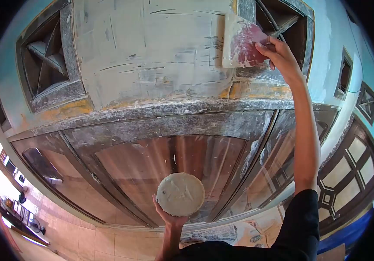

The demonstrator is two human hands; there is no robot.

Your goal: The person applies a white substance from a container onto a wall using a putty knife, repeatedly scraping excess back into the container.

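My right hand (278, 54) reaches up and pinches a flat red putty spreader (248, 43), its face smeared with white paste. The spreader's pale edge lies against the plastered wall (152, 52), beside the right vent opening. That wall patch is grey-white, with dark scratches and streaks. Lower down, my left hand (171, 217) grips a round container of off-white putty (180, 194) from below and from its left side. The container's surface faces me, and its underside is hidden.
A paint-spattered wooden frame (187, 108) runs under the wall patch, above glazed door panels (169, 161). Vents with crossed bars (47, 56) flank the patch. Stained sheets (222, 232) lie on the tiled floor (121, 243). A fan (34, 224) stands at the lower left.
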